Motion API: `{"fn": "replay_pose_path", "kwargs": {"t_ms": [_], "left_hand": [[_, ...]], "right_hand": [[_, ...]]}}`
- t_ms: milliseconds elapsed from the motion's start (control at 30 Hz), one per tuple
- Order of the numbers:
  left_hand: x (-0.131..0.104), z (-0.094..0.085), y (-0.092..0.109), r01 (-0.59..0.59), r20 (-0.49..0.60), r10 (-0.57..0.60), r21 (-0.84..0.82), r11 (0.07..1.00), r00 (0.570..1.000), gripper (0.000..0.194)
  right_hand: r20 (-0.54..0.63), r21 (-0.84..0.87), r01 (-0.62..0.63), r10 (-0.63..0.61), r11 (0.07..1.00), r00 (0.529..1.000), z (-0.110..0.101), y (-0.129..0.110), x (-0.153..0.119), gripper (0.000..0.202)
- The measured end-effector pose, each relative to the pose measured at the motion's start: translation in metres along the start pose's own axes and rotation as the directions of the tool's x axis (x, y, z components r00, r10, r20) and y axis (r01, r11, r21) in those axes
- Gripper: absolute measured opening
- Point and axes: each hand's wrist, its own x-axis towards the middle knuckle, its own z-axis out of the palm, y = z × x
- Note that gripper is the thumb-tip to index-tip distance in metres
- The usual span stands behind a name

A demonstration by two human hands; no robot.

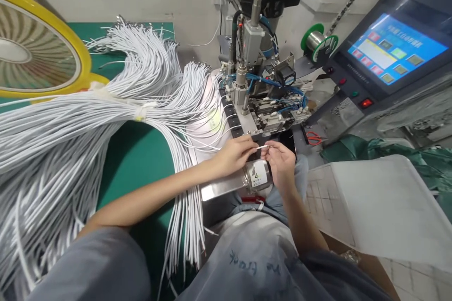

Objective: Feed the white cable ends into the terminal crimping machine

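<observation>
Between my hands, in front of the machine, is the end of a white cable (262, 147). My left hand (236, 154) is closed on the cable with its fingertips. My right hand (280, 162) pinches the cable's tip between thumb and fingers; what exactly sits at the tip is too small to tell. Just beyond the hands stands the machine (243, 89), with metal cylinders, blue tubes and several white cables lying across its black slotted edge. A motor-like metal cylinder with a white label (258, 174) is just below my hands.
A large bundle of white cables (63, 136) covers much of the green table (141, 169) on the left. A yellow fan (84, 56) stands at far left. To the right are a lit control screen (395, 49), a solder-like wire spool (314, 40), red-handled scissors (313, 138) and a white bin (388, 207).
</observation>
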Motion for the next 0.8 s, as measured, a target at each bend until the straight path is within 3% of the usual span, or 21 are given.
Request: {"fn": "replay_pose_path", "kwargs": {"t_ms": [133,233,400,600,667,800], "left_hand": [[0.000,-0.002,0.005,0.000,-0.031,0.000,0.009,1.000,1.000,0.021],[0.000,-0.001,0.006,-0.007,-0.004,0.007,-0.016,1.000,1.000,0.023],[0.000,-0.001,0.004,-0.016,0.014,0.018,-0.107,0.994,1.000,0.022],[-0.002,-0.002,0.001,-0.080,0.074,0.081,-0.025,0.997,0.994,0.028],[-0.003,-0.001,0.002,-0.097,0.061,0.098,-0.017,0.995,0.993,0.027],[-0.005,0.003,0.004,-0.115,0.000,0.115,-0.033,0.993,0.993,0.023]], "right_hand": [[0.045,0.035,-0.011,0.010,0.999,0.999,0.003,0.003,0.002,0.021],[-0.001,-0.014,0.079,-0.079,0.997,0.997,0.005,0.007,0.003,0.019],[0.040,-0.154,0.202,-0.198,0.967,0.979,0.001,0.006,0.004,0.014],[0.156,-0.387,0.276,-0.232,0.880,0.960,-0.013,-0.007,0.011,0.013],[0.137,-0.372,0.237,-0.199,0.898,0.970,-0.011,-0.007,0.010,0.014],[0.069,-0.140,0.126,-0.117,0.982,0.991,0.002,0.002,0.002,0.016]]}}
